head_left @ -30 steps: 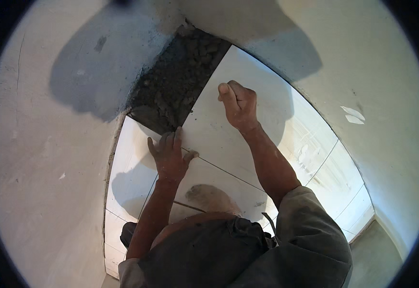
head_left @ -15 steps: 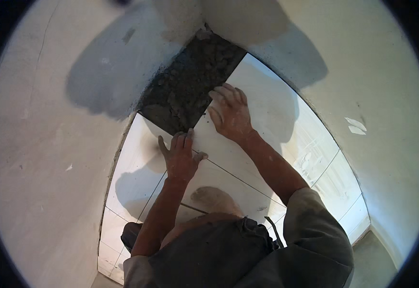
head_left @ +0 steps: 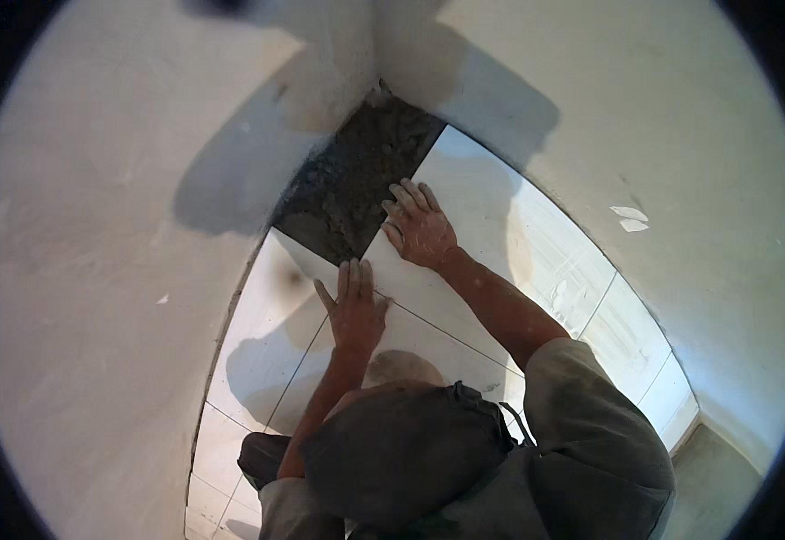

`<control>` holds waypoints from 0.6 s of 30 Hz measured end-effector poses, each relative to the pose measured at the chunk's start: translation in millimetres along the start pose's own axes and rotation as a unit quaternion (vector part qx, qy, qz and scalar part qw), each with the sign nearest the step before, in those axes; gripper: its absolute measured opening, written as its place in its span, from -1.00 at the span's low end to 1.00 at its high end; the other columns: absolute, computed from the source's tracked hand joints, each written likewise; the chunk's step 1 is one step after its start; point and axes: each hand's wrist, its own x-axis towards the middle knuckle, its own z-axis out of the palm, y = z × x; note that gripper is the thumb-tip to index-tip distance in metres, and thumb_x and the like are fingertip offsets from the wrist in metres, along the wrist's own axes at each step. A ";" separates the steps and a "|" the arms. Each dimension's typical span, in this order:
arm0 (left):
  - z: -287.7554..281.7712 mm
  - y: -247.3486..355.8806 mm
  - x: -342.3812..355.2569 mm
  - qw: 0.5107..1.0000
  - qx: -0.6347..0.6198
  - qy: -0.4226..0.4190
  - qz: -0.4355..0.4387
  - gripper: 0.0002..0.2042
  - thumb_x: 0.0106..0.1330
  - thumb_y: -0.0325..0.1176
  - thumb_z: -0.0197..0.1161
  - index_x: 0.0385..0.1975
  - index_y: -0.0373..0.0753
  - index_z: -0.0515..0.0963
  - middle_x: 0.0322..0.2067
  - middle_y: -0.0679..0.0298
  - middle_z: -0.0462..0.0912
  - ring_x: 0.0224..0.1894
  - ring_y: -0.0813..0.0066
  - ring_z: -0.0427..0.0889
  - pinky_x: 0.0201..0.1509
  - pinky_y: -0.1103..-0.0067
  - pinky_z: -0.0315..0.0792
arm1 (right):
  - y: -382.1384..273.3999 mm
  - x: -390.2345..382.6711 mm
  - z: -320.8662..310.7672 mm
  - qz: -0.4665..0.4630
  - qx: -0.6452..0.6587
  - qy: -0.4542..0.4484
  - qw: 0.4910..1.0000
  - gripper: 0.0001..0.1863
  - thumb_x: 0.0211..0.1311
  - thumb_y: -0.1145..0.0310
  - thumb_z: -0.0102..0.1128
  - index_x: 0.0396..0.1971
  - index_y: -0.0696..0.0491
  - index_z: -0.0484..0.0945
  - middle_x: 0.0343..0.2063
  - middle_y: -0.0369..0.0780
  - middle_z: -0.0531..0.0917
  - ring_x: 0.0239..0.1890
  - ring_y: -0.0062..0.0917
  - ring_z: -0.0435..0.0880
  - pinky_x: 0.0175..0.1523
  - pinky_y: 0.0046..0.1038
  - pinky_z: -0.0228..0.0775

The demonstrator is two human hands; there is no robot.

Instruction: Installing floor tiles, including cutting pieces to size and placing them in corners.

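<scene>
My left hand (head_left: 356, 310) lies with fingers spread on the white floor tiles, its fingertips at the tile edge where the dark mortar bed begins. Farther up and to the right, my right hand (head_left: 419, 225) rests flat on a large white tile (head_left: 473, 193), fingers reaching to that tile's left edge. Neither hand holds anything. Beyond the fingertips, a patch of dark, rough mortar (head_left: 356, 171) fills the corner between the walls. Another white tile (head_left: 271, 279) lies left of my left hand, along the left wall.
Plain plastered walls rise on the left (head_left: 95, 270) and right (head_left: 680, 135), meeting at the far corner. Small white flakes (head_left: 629, 218) show on the right wall. More tiles run back toward my knees, and grey bare floor (head_left: 716, 477) shows at the lower right.
The view has shifted slightly. My left hand's fingers now lie straighter and flatter at the tile edge. My right hand stays on the large tile by its left edge.
</scene>
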 end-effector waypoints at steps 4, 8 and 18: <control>-6.5 -7.2 -38.7 0.999 0.002 -0.040 0.011 -0.45 0.22 0.00 0.18 0.15 -0.20 0.42 0.33 0.18 0.17 0.44 0.26 -0.04 0.37 -0.17 -0.37 | -9.2 -1.8 -3.2 0.016 -0.016 -0.014 1.000 -0.46 0.27 0.15 0.05 0.16 0.17 0.37 0.27 0.01 0.18 0.36 -0.09 0.06 0.43 -0.11 -0.10; -7.5 -38.6 -85.6 0.992 -0.039 -0.104 -0.059 -0.45 0.24 0.04 0.14 0.15 -0.17 0.42 0.29 0.18 0.22 0.42 0.23 0.01 0.36 -0.18 -0.28 | -36.1 -34.3 -8.3 0.001 0.017 -0.052 0.999 -0.36 0.28 0.17 0.06 0.25 0.24 0.20 0.33 0.06 0.07 0.38 -0.04 0.01 0.43 -0.08 -0.13; -3.3 -55.5 -185.6 0.971 -0.164 -0.026 -0.171 -0.54 0.26 -0.07 0.12 0.10 -0.15 0.45 0.28 0.16 0.29 0.39 0.22 0.13 0.41 -0.02 -0.18 | -70.8 -63.6 -24.7 -0.020 -0.106 -0.197 0.974 -0.33 0.36 0.09 -0.11 0.36 0.11 0.04 0.39 -0.05 0.02 0.41 -0.15 0.02 0.44 -0.12 -0.15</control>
